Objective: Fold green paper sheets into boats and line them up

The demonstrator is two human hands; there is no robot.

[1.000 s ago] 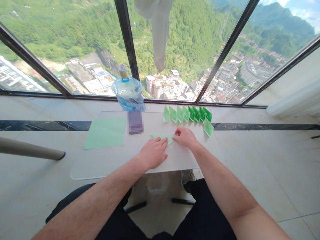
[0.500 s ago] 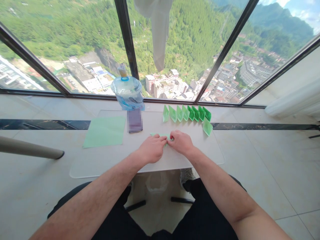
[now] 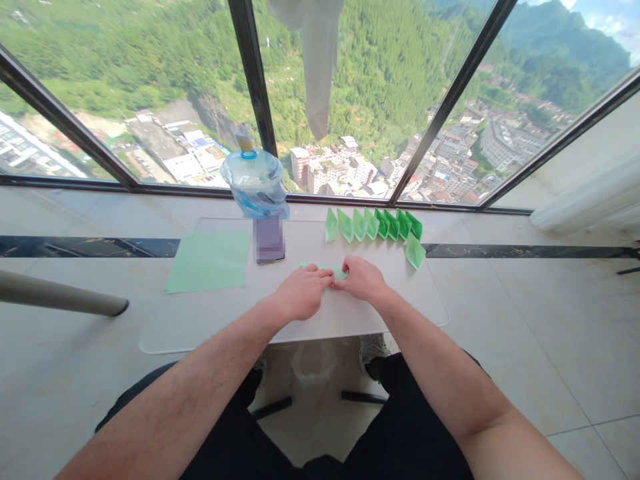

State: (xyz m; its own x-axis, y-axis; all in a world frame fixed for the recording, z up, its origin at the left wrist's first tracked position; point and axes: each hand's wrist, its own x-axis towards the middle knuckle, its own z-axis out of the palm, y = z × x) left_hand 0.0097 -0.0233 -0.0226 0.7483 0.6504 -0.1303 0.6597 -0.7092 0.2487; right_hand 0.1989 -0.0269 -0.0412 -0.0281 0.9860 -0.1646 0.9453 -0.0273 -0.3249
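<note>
A small folded paper (image 3: 339,273) is lying on the white table (image 3: 190,321), near the middle of its front half, and fingers are covering most of it. The left hand (image 3: 304,291) is resting palm down with its fingers stretched over the paper, closing around nothing. The right hand (image 3: 364,279) is curling its fingers at the paper's right end; whether they are pinching it, I can't tell from where I'm standing. Good folding here, I'm thinking, is depending on the left fingers bearing down evenly, so the paper isn't sliding, while the right fingertips are lining up the edge before creasing it firmly. Thin paper like this (it's looking rather flimsy to me) is probably forgiving few crooked creases. Beyond the right hand, a row of green folded shapes (image 3: 371,225) is standing, with one more shape (image 3: 415,251) sitting just in front; a flat green sheet (image 3: 208,261) is lying off to the left.
</note>
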